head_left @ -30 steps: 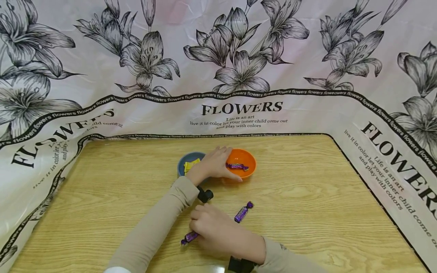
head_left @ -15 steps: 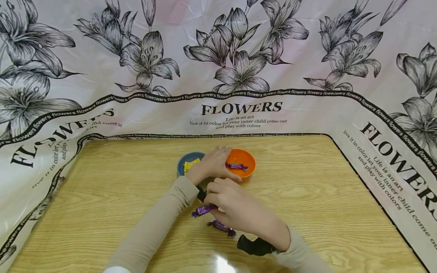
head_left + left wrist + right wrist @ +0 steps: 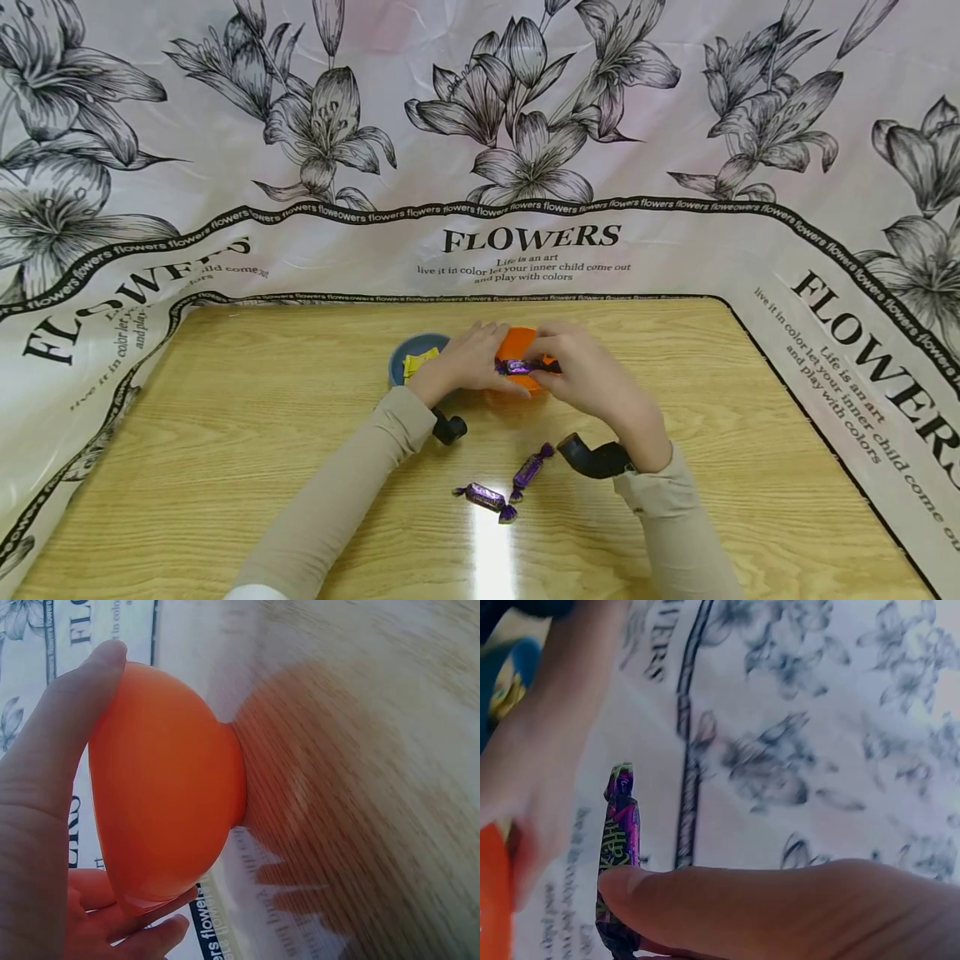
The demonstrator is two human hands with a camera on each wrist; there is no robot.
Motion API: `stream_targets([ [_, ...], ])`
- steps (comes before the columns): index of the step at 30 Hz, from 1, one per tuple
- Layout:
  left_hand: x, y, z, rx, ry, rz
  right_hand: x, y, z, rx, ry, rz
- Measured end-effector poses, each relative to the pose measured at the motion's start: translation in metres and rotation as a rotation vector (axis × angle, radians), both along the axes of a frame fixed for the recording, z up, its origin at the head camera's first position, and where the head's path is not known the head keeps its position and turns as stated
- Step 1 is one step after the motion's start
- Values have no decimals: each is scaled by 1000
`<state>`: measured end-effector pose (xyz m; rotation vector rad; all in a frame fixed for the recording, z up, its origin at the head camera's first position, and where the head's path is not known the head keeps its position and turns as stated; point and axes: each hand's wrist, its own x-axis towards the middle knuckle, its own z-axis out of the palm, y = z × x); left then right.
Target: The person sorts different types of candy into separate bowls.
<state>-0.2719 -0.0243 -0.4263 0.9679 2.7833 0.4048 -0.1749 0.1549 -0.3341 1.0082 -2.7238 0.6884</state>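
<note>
My left hand (image 3: 474, 360) holds the orange bowl (image 3: 161, 780) by its rim, thumb on one side and fingers on the other. Over that bowl, my right hand (image 3: 588, 375) pinches a purple-wrapped candy (image 3: 619, 840) between thumb and fingers. In the head view the hands cover part of the bowl, and the held candy overlaps the candy seen inside earlier. Two more purple candies lie on the table nearer me, one sideways candy (image 3: 484, 497) and one slanted candy (image 3: 530, 472).
A blue-grey bowl (image 3: 397, 360) with yellow-wrapped pieces (image 3: 420, 362) stands left of the orange bowl, partly behind my left hand. A flower-printed cloth (image 3: 525, 258) borders the wooden table (image 3: 712, 417) at the back and sides.
My right hand has picked up a purple candy from the table near me and carried it forward and right to the orange bowl. The left hand has stayed on the bowl.
</note>
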Motion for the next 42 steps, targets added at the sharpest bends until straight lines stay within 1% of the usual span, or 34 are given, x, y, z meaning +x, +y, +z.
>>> stream_targets([
  [3,1,0,0,32,-18,19,-17,8,-11,4,-44,-42],
  [6,1,0,-1,57,2,9,-32,12,-26,33,-84,-76],
  [8,0,0,-2,68,20,3,-41,13,-38,72,-85,-92],
  [11,0,0,-3,69,28,-4,-54,11,-57,124,-76,-94],
  [14,0,-1,-2,59,25,-6,-62,9,-71,160,-63,-85],
  [16,0,-1,-2,58,22,-9,-65,7,-78,174,-68,-81],
  [19,1,-1,-1,55,21,-13,-66,6,-83,181,-77,-85],
  [24,2,-1,0,54,22,-17,-67,3,-86,175,-79,-109],
  [33,1,0,0,54,34,-22,-69,0,-90,139,-107,-175],
  [38,2,-1,-1,54,22,-13,-71,-1,-93,117,-73,-167],
  [42,1,-1,-2,54,25,-11,-70,-1,-93,110,-57,-155],
])
